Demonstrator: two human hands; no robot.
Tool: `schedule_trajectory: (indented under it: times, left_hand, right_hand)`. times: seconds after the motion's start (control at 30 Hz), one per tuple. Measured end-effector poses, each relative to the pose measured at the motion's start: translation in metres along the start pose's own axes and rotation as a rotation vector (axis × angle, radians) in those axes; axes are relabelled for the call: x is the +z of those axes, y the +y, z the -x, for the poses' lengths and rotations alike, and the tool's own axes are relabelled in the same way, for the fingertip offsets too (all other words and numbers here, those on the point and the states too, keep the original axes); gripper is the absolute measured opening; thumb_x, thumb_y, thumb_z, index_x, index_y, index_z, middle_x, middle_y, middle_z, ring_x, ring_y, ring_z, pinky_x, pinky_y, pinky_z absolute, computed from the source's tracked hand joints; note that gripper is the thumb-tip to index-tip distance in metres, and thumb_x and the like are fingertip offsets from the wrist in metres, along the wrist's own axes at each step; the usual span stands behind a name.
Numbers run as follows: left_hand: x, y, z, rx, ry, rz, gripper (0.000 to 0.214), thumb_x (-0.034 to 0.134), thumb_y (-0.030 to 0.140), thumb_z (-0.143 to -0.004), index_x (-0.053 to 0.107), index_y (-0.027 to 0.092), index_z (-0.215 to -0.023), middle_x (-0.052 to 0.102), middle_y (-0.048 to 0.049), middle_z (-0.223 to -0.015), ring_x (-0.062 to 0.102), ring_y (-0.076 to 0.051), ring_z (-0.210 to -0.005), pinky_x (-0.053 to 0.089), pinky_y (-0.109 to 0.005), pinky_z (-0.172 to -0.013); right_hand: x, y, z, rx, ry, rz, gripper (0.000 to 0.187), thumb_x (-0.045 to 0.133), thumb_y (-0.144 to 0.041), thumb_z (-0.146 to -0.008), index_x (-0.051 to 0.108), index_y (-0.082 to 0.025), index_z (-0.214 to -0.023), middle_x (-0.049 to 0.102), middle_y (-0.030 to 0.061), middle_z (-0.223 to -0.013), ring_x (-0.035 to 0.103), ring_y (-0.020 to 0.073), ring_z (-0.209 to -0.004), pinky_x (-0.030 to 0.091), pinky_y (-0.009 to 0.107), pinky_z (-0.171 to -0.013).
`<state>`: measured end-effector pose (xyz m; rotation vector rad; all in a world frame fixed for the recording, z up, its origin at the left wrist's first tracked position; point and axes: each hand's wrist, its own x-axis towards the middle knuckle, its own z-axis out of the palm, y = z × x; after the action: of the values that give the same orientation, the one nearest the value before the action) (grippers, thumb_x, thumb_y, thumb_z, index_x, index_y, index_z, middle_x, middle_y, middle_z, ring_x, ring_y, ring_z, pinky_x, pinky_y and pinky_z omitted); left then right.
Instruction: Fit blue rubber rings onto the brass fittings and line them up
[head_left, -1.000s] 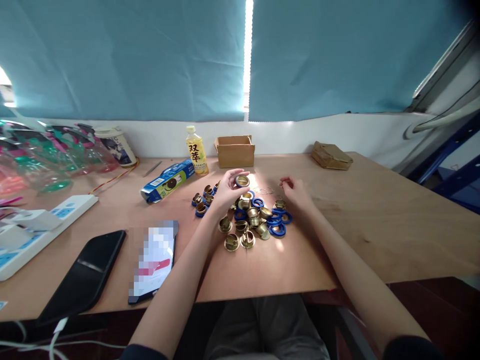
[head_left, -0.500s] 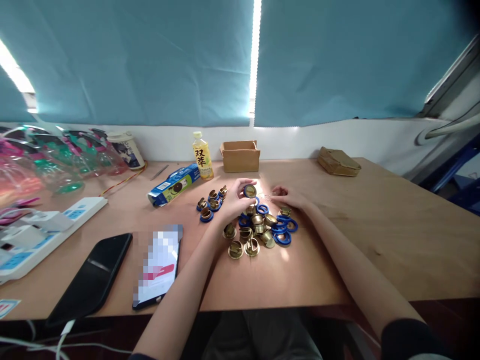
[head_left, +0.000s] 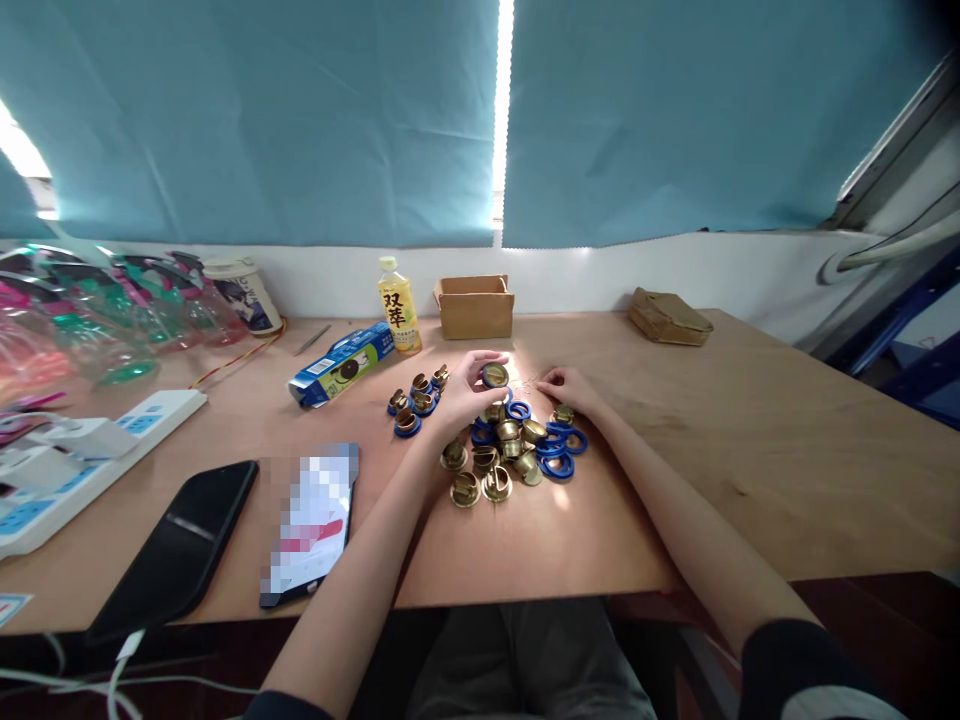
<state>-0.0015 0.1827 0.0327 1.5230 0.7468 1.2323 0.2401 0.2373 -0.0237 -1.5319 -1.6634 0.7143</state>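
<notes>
My left hand (head_left: pixel 463 395) grips a round brass cap (head_left: pixel 495 376) with a blue ring around its rim, held above the pile. To its right, my right hand (head_left: pixel 574 390) rests low over the table, fingertips bent together beside some thin, fine pieces (head_left: pixel 527 384); what they pinch, if anything, is too small to make out. Below both hands lie several loose brass caps (head_left: pixel 496 484), some showing inner tabs, mixed with several blue rings (head_left: pixel 557 466). Left of my left wrist stands a group of brass caps fitted with blue rings (head_left: pixel 407 423).
Behind the hands are an open cardboard box (head_left: pixel 476 312), a yellow drink bottle (head_left: pixel 399 308) and a blue carton (head_left: pixel 341 365). A crumpled brown packet (head_left: pixel 670 317) lies back right. Two phones, the black one (head_left: pixel 176 545) nearer the power strip (head_left: pixel 97 470), and spray bottles (head_left: pixel 112 330) occupy the left.
The whole view has shifted slightly, moving the scene a little left and up. My left hand still holds the ringed cap, and my right hand stays beside the fine pieces.
</notes>
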Motion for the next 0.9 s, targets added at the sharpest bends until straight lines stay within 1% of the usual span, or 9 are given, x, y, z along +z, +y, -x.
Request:
schedule_trajectory:
  times: [0.13,0.3,0.43,0.5,0.6,0.7,0.8,0.9]
  left_hand:
    - [0.001,0.001,0.0,-0.006,0.005,0.001,0.049,0.081,0.013,-0.066,0.058,0.017,-0.109,0.066,-0.0156,-0.127,0.065,-0.023,-0.107,0.052,-0.034,-0.085]
    - [0.0,0.0,0.0,-0.009,0.006,0.014,0.05,0.08,0.011,-0.067,0.057,0.017,-0.111,0.066,-0.0159,-0.129,0.065,-0.022,-0.107,0.052,-0.034,-0.086]
    - [-0.002,-0.001,0.001,0.0,-0.014,0.031,0.05,0.079,0.01,-0.067,0.057,0.018,-0.112,0.064,-0.0157,-0.131,0.064,-0.023,-0.113,0.052,-0.035,-0.089]
    - [-0.002,-0.002,0.001,0.005,-0.023,0.04,0.05,0.08,0.011,-0.067,0.058,0.018,-0.112,0.063,-0.015,-0.133,0.062,-0.024,-0.116,0.052,-0.036,-0.091]
    - [-0.002,-0.003,0.001,0.012,-0.02,0.046,0.05,0.08,0.011,-0.067,0.058,0.019,-0.111,0.063,-0.0144,-0.132,0.061,-0.025,-0.119,0.052,-0.036,-0.092]
    - [-0.002,-0.003,0.0,0.019,-0.011,0.048,0.051,0.081,0.012,-0.067,0.058,0.019,-0.111,0.064,-0.0142,-0.131,0.061,-0.025,-0.119,0.052,-0.035,-0.092]
    - [-0.002,-0.003,-0.001,0.023,-0.001,0.047,0.051,0.082,0.011,-0.066,0.058,0.018,-0.11,0.064,-0.0146,-0.13,0.061,-0.026,-0.119,0.052,-0.035,-0.092]
    - [-0.002,-0.003,-0.001,0.022,0.001,0.049,0.051,0.082,0.011,-0.065,0.058,0.018,-0.11,0.065,-0.0148,-0.13,0.061,-0.026,-0.119,0.052,-0.036,-0.093]
  right_hand:
    - [0.0,-0.005,0.003,0.007,0.012,-0.006,0.022,0.077,-0.035,-0.068,0.067,-0.016,-0.064,0.066,0.0023,-0.061,0.057,0.0152,-0.06,0.041,0.024,-0.054]
    - [-0.007,-0.016,0.01,0.021,0.04,-0.111,0.03,0.069,-0.046,-0.075,0.067,-0.016,-0.071,0.065,0.0025,-0.061,0.056,0.0153,-0.057,0.043,0.025,-0.052]
    - [-0.016,-0.035,0.015,-0.009,0.111,-0.189,0.032,0.069,-0.049,-0.074,0.064,-0.018,-0.071,0.066,0.0036,-0.067,0.059,0.0177,-0.065,0.046,0.028,-0.059]
    - [-0.018,-0.049,0.02,-0.043,0.117,-0.232,0.033,0.07,-0.05,-0.074,0.064,-0.018,-0.073,0.066,0.0031,-0.069,0.059,0.0177,-0.067,0.047,0.029,-0.062]
    - [-0.017,-0.069,0.028,-0.112,0.057,-0.317,0.035,0.07,-0.053,-0.076,0.062,-0.018,-0.076,0.065,0.0013,-0.07,0.058,0.0148,-0.064,0.048,0.028,-0.062]
    - [-0.01,-0.082,0.035,-0.151,-0.022,-0.404,0.042,0.071,-0.059,-0.075,0.057,-0.019,-0.075,0.067,0.0021,-0.074,0.059,0.0129,-0.06,0.052,0.028,-0.062]
    - [-0.003,-0.084,0.038,-0.149,-0.073,-0.47,0.05,0.074,-0.065,-0.07,0.054,-0.02,-0.074,0.068,0.0032,-0.074,0.065,0.0151,-0.064,0.057,0.032,-0.067]
    - [0.0,-0.08,0.039,-0.132,-0.091,-0.512,0.053,0.075,-0.068,-0.067,0.055,-0.02,-0.075,0.068,0.0033,-0.071,0.069,0.0175,-0.067,0.06,0.036,-0.073]
